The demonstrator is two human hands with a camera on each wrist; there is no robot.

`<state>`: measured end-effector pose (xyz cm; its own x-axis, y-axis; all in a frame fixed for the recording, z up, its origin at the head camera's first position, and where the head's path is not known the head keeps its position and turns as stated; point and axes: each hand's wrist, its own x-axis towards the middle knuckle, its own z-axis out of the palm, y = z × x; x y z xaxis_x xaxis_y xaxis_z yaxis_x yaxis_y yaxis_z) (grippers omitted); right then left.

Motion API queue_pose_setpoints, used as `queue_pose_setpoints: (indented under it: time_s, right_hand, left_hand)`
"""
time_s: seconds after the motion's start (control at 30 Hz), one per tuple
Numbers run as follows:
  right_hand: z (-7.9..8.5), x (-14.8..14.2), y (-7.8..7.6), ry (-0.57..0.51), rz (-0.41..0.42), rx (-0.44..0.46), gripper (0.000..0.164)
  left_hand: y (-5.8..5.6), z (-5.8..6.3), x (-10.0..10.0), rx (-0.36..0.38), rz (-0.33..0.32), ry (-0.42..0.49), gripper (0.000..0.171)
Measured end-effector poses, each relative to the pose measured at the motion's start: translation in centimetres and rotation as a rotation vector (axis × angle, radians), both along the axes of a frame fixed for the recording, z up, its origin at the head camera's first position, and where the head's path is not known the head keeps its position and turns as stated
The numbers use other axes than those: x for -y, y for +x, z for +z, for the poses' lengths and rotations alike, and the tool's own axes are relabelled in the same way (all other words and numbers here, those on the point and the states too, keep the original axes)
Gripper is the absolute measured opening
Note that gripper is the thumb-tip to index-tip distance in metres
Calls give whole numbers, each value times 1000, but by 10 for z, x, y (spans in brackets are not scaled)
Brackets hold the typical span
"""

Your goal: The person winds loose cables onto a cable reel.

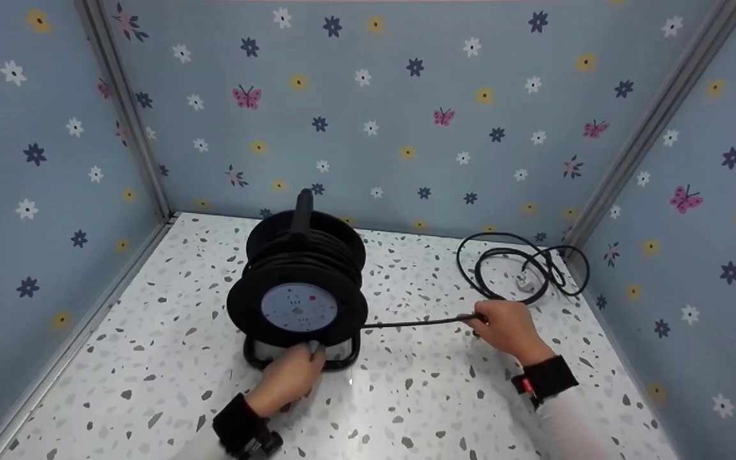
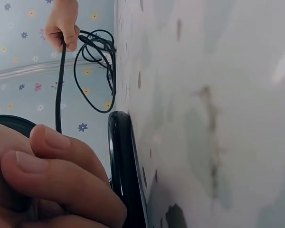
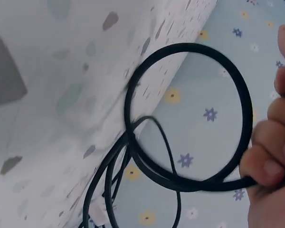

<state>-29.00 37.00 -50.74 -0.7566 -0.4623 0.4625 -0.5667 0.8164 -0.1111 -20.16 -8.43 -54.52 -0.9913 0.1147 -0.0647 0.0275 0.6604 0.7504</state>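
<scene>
A black cable reel [image 1: 298,281] with a round pale socket panel [image 1: 299,307] stands on its tubular frame, its carrying handle upright. At the lower front of the reel, my left hand [image 1: 291,377] curls its fingers round a small part, mostly hidden by the hand. My right hand [image 1: 508,329], off to the right, grips the black cable [image 1: 416,323]. From the reel to that hand the cable runs nearly straight. Beyond the grip it forms a round loop [image 3: 249,109] in the right wrist view.
More cable lies in loose coils [image 1: 464,262] at the back right of the speckled white tabletop [image 1: 406,396], with a pale plug [image 1: 525,281] among them. Blue flowered panels [image 1: 368,128] enclose the back and both sides.
</scene>
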Motion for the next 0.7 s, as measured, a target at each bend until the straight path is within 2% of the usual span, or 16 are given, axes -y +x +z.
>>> queue_pose_setpoints:
  time_s: [0.1, 0.2, 0.33, 0.4, 0.5, 0.57, 0.63, 0.7]
  right_hand:
    - [1, -22, -3, -9, -168, -48, 54]
    - [1, -52, -2, -51, -348, -8, 58]
    - [6, -79, 4, -99, -491, 166, 58]
    - [13, -83, 6, -164, -567, 271, 59]
    - [24, -87, 6, -297, -691, 365, 68]
    - [29, -90, 5, -410, -732, 385, 70]
    - [31, -97, 6, -503, -704, 403, 68]
    - [31, -107, 8, -575, -641, 425, 62]
  left_hand:
    - [1, -1, 2, -28, 16, -32, 47]
    - [2, -2, 4, -62, 20, -64, 45]
    - [2, -1, 6, -56, 3, -65, 44]
    - [1, 0, 7, -49, -3, -58, 44]
    - [0, -1, 8, -41, -7, -52, 45]
    - [1, -1, 9, -44, -3, -53, 46]
    - [2, -1, 9, -46, 0, -58, 45]
    - [3, 0, 8, -60, -1, -68, 43]
